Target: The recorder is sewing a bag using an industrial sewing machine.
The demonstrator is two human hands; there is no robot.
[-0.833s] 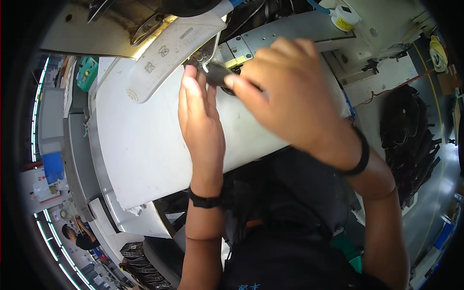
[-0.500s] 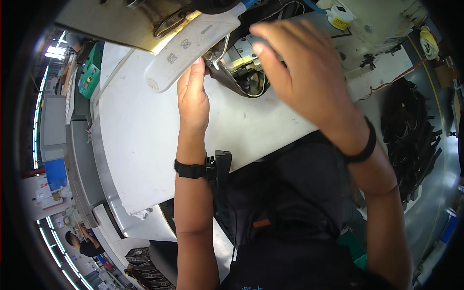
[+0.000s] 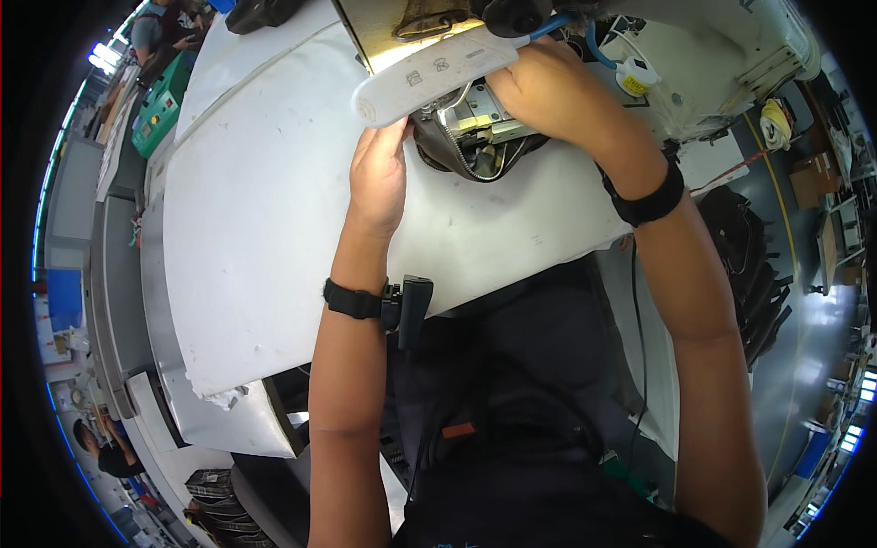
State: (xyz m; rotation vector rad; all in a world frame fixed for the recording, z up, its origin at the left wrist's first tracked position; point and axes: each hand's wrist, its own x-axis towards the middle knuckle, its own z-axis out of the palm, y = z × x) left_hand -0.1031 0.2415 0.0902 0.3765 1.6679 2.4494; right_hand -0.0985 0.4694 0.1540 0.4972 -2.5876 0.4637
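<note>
Hands met at the needle area of a white sewing machine that stood at the far edge of a white worktable. The left hand lay flat on the tabletop just in front of the machine, its fingers stretched forward and close together, their tips pressed against the near edge of a dark workpiece with a zipper. It gripped nothing; it only pushed and steadied the piece. The right hand rested on the other side of the same piece, directly beside the machine's body, fingers curled down over the dark material; whether they pinched it or merely pressed on it could not be told, since the back of the hand hid the fingertips. The workpiece itself sat under the machine's metal presser foot, between the two hands, its curved zipper teeth showing toward the person. A long white lamp bar hung from the machine just above the left fingertips. Each wrist carried a black band, and a small black device stuck out from the left band, well back from the machine, over the table's near edge. Black material lay piled to the right of the machine, beyond the table's right edge.
</note>
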